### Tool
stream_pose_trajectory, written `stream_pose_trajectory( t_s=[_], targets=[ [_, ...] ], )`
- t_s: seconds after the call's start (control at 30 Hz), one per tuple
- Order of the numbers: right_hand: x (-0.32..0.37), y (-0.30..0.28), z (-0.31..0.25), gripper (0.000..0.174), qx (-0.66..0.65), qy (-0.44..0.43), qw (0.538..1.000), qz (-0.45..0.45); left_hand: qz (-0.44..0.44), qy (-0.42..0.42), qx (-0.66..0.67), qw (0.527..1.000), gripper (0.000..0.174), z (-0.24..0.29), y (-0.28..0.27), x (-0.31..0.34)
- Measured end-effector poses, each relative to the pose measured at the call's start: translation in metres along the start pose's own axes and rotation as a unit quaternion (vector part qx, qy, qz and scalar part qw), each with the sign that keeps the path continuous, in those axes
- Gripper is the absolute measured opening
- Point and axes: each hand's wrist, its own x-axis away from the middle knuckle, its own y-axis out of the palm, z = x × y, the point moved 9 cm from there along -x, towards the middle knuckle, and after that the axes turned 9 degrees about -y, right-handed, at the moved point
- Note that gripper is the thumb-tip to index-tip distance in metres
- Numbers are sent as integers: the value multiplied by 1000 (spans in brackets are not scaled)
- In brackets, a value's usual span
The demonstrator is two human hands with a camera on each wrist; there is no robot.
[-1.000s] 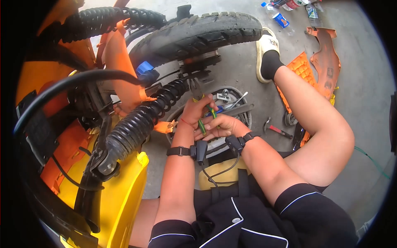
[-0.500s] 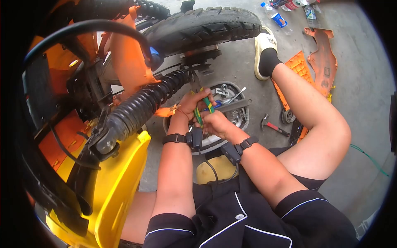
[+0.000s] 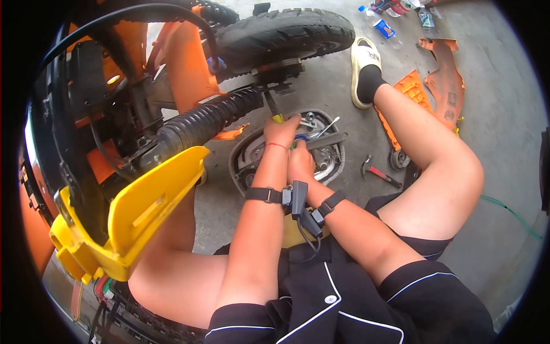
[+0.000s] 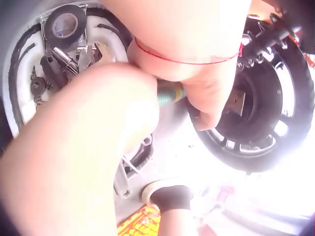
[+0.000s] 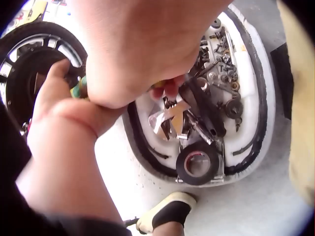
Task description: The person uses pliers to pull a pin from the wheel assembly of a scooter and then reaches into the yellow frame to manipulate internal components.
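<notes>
Pliers (image 3: pixel 270 103) with green-and-yellow handles point up at the dark hub parts beside the wheel, near the black spring shock absorber (image 3: pixel 197 119). My left hand (image 3: pixel 281 131), a red string on its wrist, grips the handles from the left side. Just below it, my right hand (image 3: pixel 301 161) is curled round the lower handle end. In the left wrist view, a green handle (image 4: pixel 170 96) shows between the left hand (image 4: pixel 209 91) and right hand (image 4: pixel 123 88). The right wrist view shows the right hand (image 5: pixel 130 73) overlapping the left (image 5: pixel 61 101); most fingers are hidden.
Under the hands lies an oval container (image 3: pixel 234 165) of tools and screws, with a black tape roll (image 5: pixel 184 168). The tire (image 3: pixel 286 34) is above; a yellow panel (image 3: pixel 149 200) is at left. A hammer (image 3: pixel 381 175), orange parts (image 3: pixel 444 86) and bottles (image 3: pixel 385 28) lie right.
The hands have drawn closer together and turned with the pliers, whose handles are now mostly covered. The vehicle's yellow panel and shock absorber appear shifted and turned in the head view.
</notes>
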Motion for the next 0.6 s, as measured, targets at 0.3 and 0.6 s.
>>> stream_pose_trajectory(
  t_s=[0.3,0.6],
  targets=[
    [-3,7,1,61,96,-141,982,80,-65,-67,63,994,23,-10,0,-4],
    [-16,-3,-4,59,92,-144,985,-36,-173,-57,144,973,16,-24,9,-12]
  ],
)
